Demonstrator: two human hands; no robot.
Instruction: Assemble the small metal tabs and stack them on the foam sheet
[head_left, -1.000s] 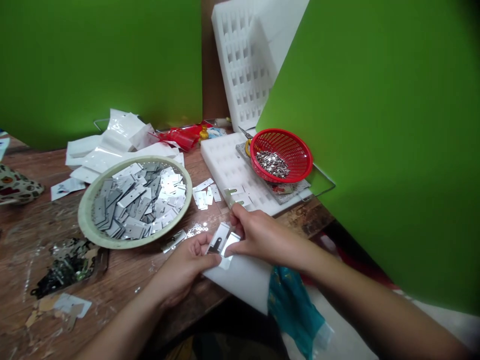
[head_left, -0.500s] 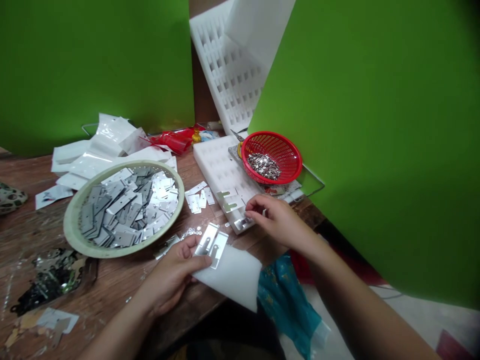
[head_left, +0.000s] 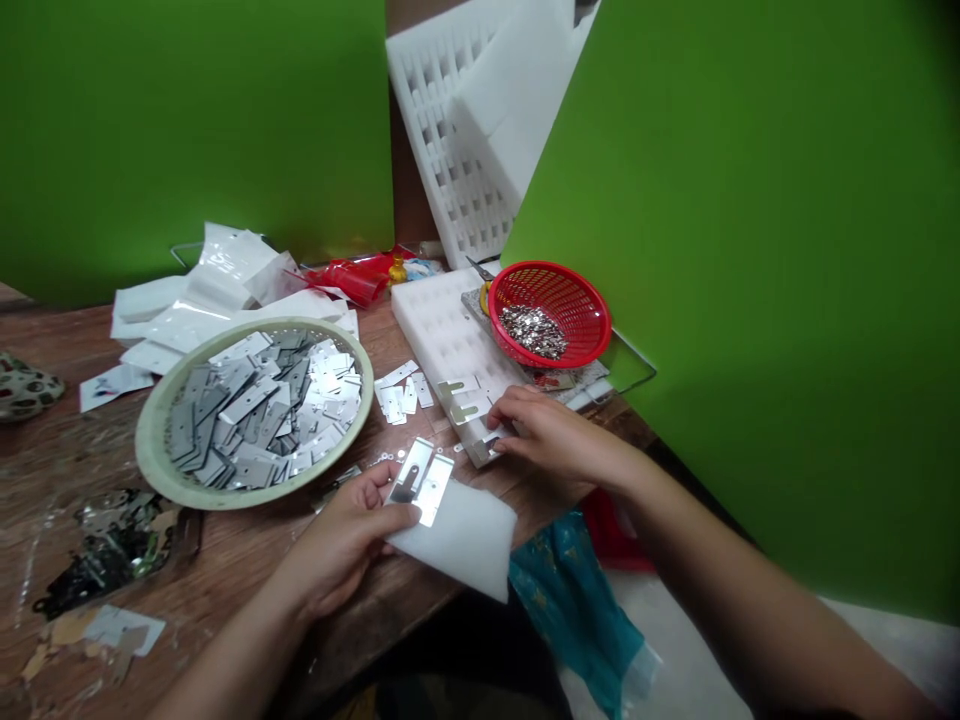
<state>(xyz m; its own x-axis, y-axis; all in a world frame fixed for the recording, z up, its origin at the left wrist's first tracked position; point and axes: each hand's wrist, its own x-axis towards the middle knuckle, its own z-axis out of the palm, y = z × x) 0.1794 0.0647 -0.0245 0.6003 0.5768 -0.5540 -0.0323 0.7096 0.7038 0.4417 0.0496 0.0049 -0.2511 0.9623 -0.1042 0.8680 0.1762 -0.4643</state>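
Note:
My left hand [head_left: 367, 520] is closed on a white foam sheet [head_left: 469, 535], the thumb pressing two shiny slotted metal plates [head_left: 431, 490] side by side against its upper end. Over the near end of a white foam tray [head_left: 431, 315], my right hand [head_left: 536, 430] has its fingers curled together. They touch a small metal plate [head_left: 487, 447] at the tray's corner; what lies between the fingertips is hidden. Another notched metal plate [head_left: 463, 405] lies on the tray just left of them.
A pale green basket [head_left: 154, 485] full of metal plates stands left. Loose metal plates [head_left: 405, 392] lie between it and the tray. A red basket [head_left: 600, 325] of small metal parts stands on the tray's right side. Green panels [head_left: 750, 300] rise behind. Dark metal parts [head_left: 112, 550] lie front left.
My right hand has moved slightly left and down, its fingers now lower over the tray's corner. My left hand keeps its hold; the foam sheet and plates have shifted slightly. The view has shifted a little.

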